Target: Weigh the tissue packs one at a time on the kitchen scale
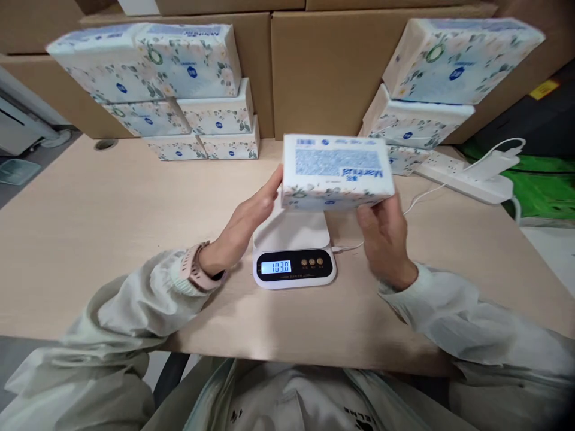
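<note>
A white pack of tissues [336,170] with blue print and a flowered side is held up over a white digital scale [294,263]. My right hand [387,239] grips its lower right corner, with the thumb at the front edge. Along its left side my left hand [249,218] presses with straight fingers, their tips partly hidden. The pack covers the rear of the scale's platform; whether it touches there I cannot tell. Lit digits on the scale's display [276,267] read 103.0.
Several similar packs [179,117] are stacked at the back left, and another stack [424,117] stands at the back right. Cardboard boxes [309,78] line the rear. A white power strip [467,179] lies at right, and a cable [348,247] runs to the scale.
</note>
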Action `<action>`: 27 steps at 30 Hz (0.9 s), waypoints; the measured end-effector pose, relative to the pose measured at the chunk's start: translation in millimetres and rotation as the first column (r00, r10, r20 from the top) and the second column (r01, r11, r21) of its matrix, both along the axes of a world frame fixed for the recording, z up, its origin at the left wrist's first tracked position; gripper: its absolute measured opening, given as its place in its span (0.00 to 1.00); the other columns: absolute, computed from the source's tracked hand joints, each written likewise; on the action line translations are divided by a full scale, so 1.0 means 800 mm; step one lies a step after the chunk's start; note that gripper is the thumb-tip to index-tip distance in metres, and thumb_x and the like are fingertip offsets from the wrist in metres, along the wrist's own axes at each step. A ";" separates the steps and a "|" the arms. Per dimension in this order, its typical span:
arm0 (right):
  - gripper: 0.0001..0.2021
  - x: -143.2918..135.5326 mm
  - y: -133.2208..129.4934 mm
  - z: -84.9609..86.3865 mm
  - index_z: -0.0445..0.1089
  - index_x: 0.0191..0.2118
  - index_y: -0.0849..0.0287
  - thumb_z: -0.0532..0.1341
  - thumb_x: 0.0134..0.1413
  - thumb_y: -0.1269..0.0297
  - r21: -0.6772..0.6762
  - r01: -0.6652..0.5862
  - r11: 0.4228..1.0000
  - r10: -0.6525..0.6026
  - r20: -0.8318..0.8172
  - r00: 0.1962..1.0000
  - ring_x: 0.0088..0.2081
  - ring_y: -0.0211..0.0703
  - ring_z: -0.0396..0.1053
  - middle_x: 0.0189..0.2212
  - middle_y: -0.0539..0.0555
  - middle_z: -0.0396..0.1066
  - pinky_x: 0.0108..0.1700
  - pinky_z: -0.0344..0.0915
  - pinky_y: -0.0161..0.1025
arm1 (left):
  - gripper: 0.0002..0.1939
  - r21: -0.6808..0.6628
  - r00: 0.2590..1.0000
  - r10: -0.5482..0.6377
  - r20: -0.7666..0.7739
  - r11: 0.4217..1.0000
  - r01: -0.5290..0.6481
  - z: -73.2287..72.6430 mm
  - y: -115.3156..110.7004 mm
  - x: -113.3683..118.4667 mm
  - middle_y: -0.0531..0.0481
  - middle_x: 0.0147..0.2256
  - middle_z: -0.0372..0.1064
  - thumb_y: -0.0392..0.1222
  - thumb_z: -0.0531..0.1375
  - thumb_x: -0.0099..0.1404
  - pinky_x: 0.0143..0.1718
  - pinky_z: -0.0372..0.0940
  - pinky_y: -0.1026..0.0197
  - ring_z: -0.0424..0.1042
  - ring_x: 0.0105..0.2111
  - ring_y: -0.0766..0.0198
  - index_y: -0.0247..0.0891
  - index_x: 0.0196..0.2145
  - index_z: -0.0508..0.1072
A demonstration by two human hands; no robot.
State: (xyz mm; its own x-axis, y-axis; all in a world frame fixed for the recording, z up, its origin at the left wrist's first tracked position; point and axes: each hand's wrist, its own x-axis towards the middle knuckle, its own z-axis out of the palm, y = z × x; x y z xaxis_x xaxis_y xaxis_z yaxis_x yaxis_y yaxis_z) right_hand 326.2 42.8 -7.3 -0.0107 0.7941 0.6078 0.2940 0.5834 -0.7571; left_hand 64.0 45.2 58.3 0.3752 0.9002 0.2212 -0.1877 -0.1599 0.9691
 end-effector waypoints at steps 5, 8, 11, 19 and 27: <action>0.32 0.045 0.029 0.029 0.60 0.74 0.42 0.66 0.69 0.49 0.270 0.270 0.924 -0.271 -0.035 0.962 0.73 0.64 0.64 0.71 0.57 0.65 0.76 0.61 0.65 | 0.33 0.179 0.957 -0.262 -0.123 0.943 0.281 0.027 0.052 0.058 0.62 0.77 0.52 0.68 0.53 0.78 0.83 0.39 0.41 0.39 0.82 0.47 0.53 0.73 0.67; 0.32 0.069 0.039 0.021 0.63 0.72 0.47 0.67 0.68 0.49 0.209 0.372 0.905 -0.374 -0.028 0.927 0.69 0.65 0.68 0.69 0.61 0.67 0.74 0.62 0.68 | 0.37 0.046 0.924 -0.348 -0.159 0.932 0.359 0.021 0.079 0.082 0.58 0.78 0.52 0.72 0.56 0.75 0.80 0.45 0.33 0.46 0.80 0.40 0.53 0.73 0.68; 0.33 0.096 0.046 -0.011 0.65 0.70 0.47 0.69 0.64 0.45 0.063 0.417 0.907 -0.417 -0.016 0.909 0.65 0.63 0.72 0.66 0.61 0.71 0.71 0.65 0.72 | 0.38 -0.094 0.890 -0.411 -0.198 0.912 0.400 0.003 0.103 0.103 0.54 0.76 0.55 0.72 0.61 0.71 0.77 0.48 0.27 0.50 0.78 0.34 0.54 0.71 0.70; 0.33 0.161 0.048 -0.068 0.72 0.65 0.50 0.73 0.56 0.48 -0.015 0.622 0.783 -0.622 -0.027 0.782 0.62 0.65 0.74 0.63 0.64 0.75 0.67 0.66 0.73 | 0.45 -0.276 0.857 -0.503 -0.113 0.844 0.459 -0.034 0.139 0.186 0.43 0.76 0.56 0.63 0.64 0.69 0.77 0.52 0.36 0.52 0.78 0.39 0.43 0.76 0.60; 0.30 0.102 0.004 -0.013 0.68 0.70 0.36 0.65 0.65 0.64 0.448 0.454 0.770 -0.562 0.142 0.815 0.71 0.65 0.67 0.70 0.52 0.70 0.74 0.61 0.70 | 0.26 0.386 0.865 0.468 -0.184 0.843 -0.374 -0.003 0.189 -0.004 0.66 0.68 0.65 0.67 0.54 0.77 0.75 0.47 0.44 0.51 0.75 0.56 0.48 0.61 0.63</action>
